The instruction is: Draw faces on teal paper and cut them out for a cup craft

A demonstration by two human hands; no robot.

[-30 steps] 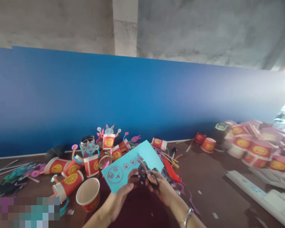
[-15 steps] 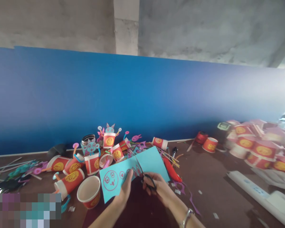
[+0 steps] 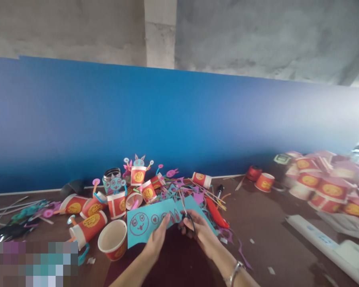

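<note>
A blue paper sheet (image 3: 142, 235) is held above the near part of the brown table (image 3: 257, 235), a round face, hearts and pointed ears drawn on it. The left hand (image 3: 157, 239) pinches it, thumb on top beside the hearts. The right hand (image 3: 197, 229) is wrapped around the black handles of the scissors (image 3: 183, 201), whose blades point away over the sheet next to the ears. More blue paper (image 3: 195, 204) lies beyond the blades; whether it is joined to the rest, I cannot tell.

A white-lined paper cup (image 3: 112, 242) stands just left of the sheet. Behind, purple scraps (image 3: 199, 198) and cups with paper figures crowd the space, among them an upright red cup (image 3: 117, 205). A bright red object (image 3: 217, 215) lies close beyond the right hand, a black marker (image 3: 220, 190) behind it. Well to the right are a blurred heap of cups (image 3: 327, 187) and a long white object (image 3: 317, 239). A blue panel (image 3: 179, 119) closes off the back.
</note>
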